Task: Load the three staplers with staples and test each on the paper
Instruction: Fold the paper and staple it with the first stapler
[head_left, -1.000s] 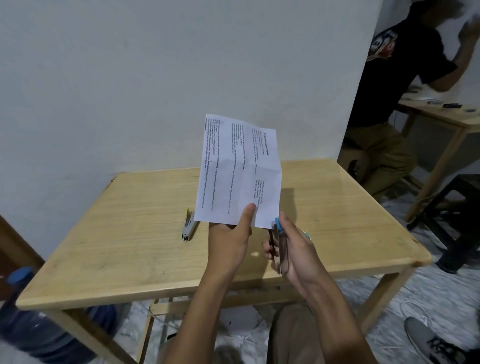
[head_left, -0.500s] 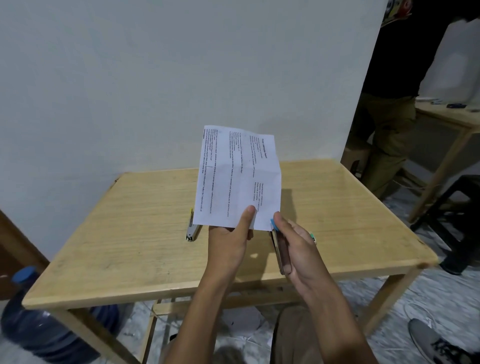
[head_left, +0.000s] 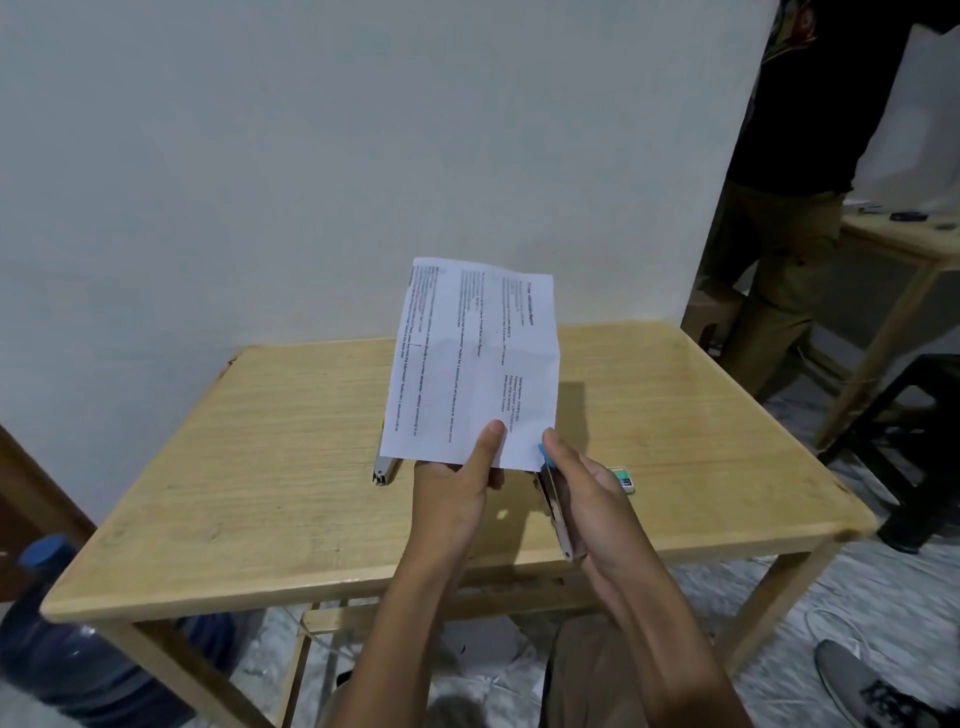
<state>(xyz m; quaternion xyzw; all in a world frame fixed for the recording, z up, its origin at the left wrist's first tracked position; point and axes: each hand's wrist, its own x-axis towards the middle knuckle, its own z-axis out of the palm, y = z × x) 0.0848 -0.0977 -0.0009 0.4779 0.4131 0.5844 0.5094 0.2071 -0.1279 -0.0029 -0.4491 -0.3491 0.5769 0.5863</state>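
Holding the paper (head_left: 475, 364) upright above the tabletop (head_left: 260, 467), the left hand (head_left: 457, 493) is closed on its lower edge, thumb pressed on the printed face. The right hand (head_left: 587, 499) is closed around a stapler with a blue tip (head_left: 556, 493), whose nose meets the sheet's lower right corner. Whether the corner sits inside the stapler's mouth cannot be confirmed, since the thumb and fingers cover that joint.

Risks noted:
- The sheet is pinched at one edge only and stands free above; pressure from the stapler could buckle or swing it, so the staple lands skewed or misses the corner.
- The bite appears very close to the paper's edge; a shallow entry would likely tear out.
- The left thumb lies near the stapler nose; a slip could pinch it.
- Squeezing in mid-air, with no backing surface, may let the stapler twist in the grip.

Clearances: a second stapler (head_left: 385, 462) lies on the tabletop partly behind the paper's lower left corner, and a small staple box (head_left: 623, 477) lies just beyond the right hand. Both are well in from the edges. The near half of the tabletop is bare, giving room to lower the sheet. A third stapler is not visible
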